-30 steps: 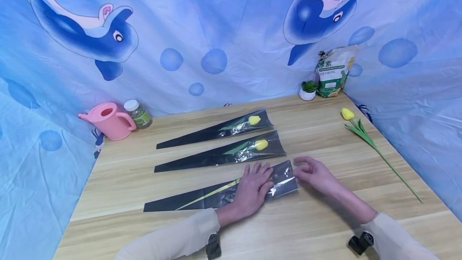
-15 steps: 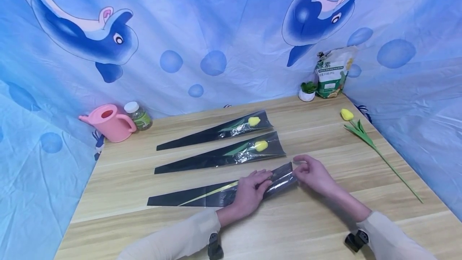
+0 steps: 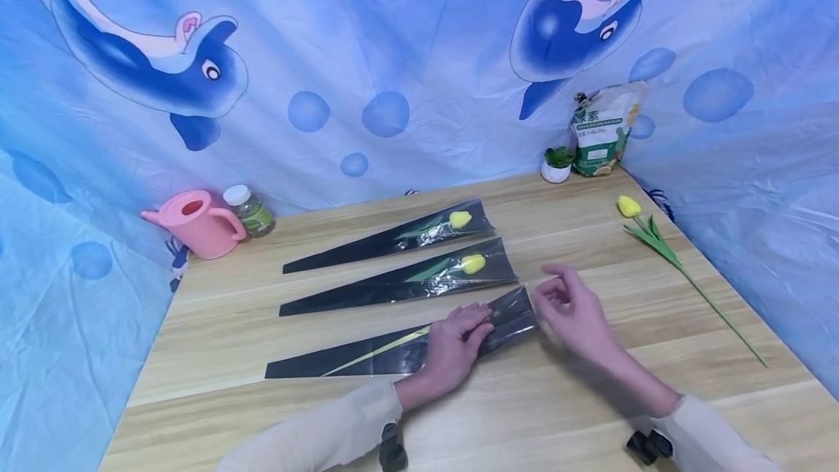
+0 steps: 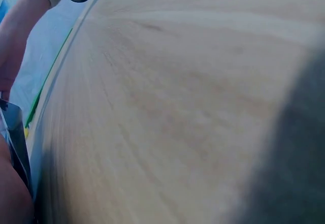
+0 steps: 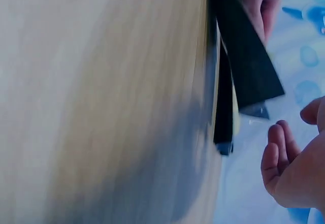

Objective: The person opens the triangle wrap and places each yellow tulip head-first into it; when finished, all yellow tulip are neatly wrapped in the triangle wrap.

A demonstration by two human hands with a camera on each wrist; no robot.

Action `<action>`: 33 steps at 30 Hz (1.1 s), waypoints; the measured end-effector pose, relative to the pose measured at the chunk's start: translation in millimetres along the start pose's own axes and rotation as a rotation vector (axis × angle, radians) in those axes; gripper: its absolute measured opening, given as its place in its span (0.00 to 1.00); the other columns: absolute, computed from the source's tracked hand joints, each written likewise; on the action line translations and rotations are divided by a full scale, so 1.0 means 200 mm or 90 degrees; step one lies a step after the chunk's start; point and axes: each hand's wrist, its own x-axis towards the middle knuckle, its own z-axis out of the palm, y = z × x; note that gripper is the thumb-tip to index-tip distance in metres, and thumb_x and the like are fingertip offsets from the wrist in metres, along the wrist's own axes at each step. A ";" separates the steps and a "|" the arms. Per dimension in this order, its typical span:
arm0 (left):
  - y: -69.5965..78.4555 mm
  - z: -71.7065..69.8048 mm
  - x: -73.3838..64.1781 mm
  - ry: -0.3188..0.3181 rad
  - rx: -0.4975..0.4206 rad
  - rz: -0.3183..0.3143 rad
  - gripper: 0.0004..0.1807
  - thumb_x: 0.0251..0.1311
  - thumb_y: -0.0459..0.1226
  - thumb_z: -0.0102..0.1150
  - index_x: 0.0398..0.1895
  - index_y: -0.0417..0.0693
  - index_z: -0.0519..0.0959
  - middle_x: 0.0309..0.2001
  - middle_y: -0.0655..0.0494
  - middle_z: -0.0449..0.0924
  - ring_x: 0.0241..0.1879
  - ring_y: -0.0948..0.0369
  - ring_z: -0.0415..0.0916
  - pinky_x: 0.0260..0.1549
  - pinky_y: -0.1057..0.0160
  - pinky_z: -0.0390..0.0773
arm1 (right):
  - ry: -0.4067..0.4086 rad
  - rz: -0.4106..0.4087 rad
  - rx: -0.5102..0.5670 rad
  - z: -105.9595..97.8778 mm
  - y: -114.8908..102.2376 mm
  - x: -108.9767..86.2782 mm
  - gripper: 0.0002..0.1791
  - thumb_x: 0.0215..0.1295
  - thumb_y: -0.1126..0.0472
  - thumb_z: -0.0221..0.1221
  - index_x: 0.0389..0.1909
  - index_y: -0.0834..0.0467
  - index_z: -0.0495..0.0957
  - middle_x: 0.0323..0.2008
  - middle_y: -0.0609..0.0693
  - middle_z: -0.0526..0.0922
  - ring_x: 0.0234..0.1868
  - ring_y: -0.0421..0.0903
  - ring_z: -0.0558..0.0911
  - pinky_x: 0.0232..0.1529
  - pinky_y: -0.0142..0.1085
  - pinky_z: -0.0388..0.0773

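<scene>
A black, clear-fronted flower sleeve [image 3: 393, 352] with a green stem inside lies at an angle across the near table. My left hand [image 3: 452, 348] grips it near its wide end, thumb on the near side, fingers over the top; the flower head is hidden. In the right wrist view the sleeve's wide end [image 5: 249, 66] stands up off the table. My right hand [image 3: 573, 312] is just off that end, fingers loosely bent and holding nothing; a gap shows between the fingertips [image 5: 278, 127] and the sleeve.
Two sleeves with yellow tulips, a far one [image 3: 393, 239] and a middle one [image 3: 393, 282], lie behind. A loose yellow tulip [image 3: 678, 261] is at right. A pink watering can [image 3: 206, 228], jar [image 3: 252, 213], potted plant [image 3: 556, 166] and bag [image 3: 599, 133] line the back.
My left hand went from lying flat on the sleeve to gripping it, and the sleeve's wide end narrowed and tilted. My right hand drew slightly away from the sleeve's end.
</scene>
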 end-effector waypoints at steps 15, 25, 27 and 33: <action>0.04 0.00 0.00 -0.120 0.101 0.025 0.42 0.53 0.44 0.76 0.70 0.41 0.69 0.65 0.42 0.74 0.64 0.45 0.71 0.61 0.44 0.72 | -0.102 0.139 0.223 0.04 0.02 0.00 0.36 0.66 0.76 0.59 0.71 0.73 0.52 0.45 0.66 0.85 0.38 0.48 0.87 0.43 0.33 0.84; 0.04 0.02 0.03 -0.077 0.123 0.061 0.32 0.48 0.41 0.79 0.58 0.42 0.81 0.56 0.44 0.82 0.56 0.48 0.79 0.56 0.52 0.77 | -0.148 0.139 0.264 0.02 0.02 0.00 0.33 0.72 0.70 0.56 0.72 0.71 0.51 0.48 0.68 0.83 0.42 0.50 0.87 0.43 0.38 0.85; 0.04 0.02 0.03 -0.069 0.122 0.051 0.29 0.48 0.40 0.78 0.56 0.43 0.83 0.54 0.46 0.83 0.54 0.50 0.81 0.55 0.53 0.78 | -0.154 0.118 0.250 0.00 0.02 0.01 0.31 0.75 0.66 0.54 0.72 0.71 0.52 0.49 0.67 0.83 0.44 0.50 0.87 0.47 0.35 0.83; 0.04 0.01 0.05 -0.042 0.102 0.028 0.23 0.50 0.39 0.77 0.51 0.44 0.85 0.50 0.49 0.84 0.51 0.51 0.82 0.53 0.55 0.79 | -0.179 0.093 0.212 -0.04 0.03 0.01 0.30 0.77 0.64 0.52 0.72 0.70 0.53 0.50 0.65 0.83 0.50 0.53 0.85 0.53 0.30 0.78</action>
